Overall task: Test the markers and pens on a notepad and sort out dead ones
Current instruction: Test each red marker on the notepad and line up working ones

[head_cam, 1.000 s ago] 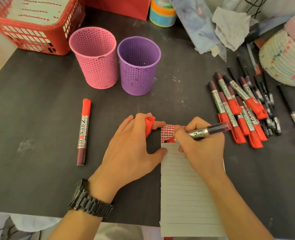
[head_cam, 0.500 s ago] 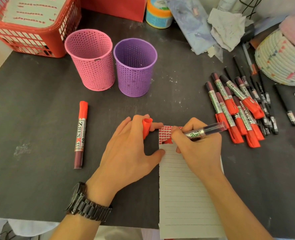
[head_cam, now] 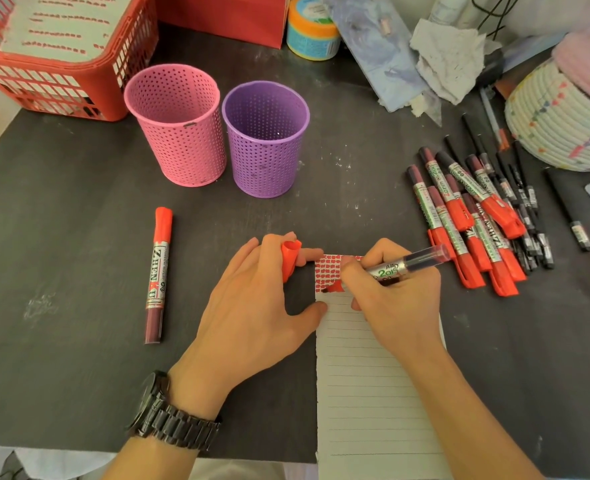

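Marker test mid-stroke, almost nothing has moved in the last second.

My right hand point(head_cam: 397, 303) stays clamped on the uncapped marker point(head_cam: 407, 266), fingers curled tight round the barrel. The tip is down at the same spot near the top of the notepad point(head_cam: 373, 393), with a red blot point(head_cam: 333, 289) under it. The left hand point(head_cam: 252, 306) hasn't shifted either: red cap point(head_cam: 290, 259) pinched between two fingers, thumb pressing the pad's left edge. My read is that this one writes (so live, not a reject). Next I'd cap and sort it, but I can't tell which of the pink cup point(head_cam: 179, 133) or purple cup point(head_cam: 265, 143) takes which. The pile of markers point(head_cam: 473, 223) waits to the right.
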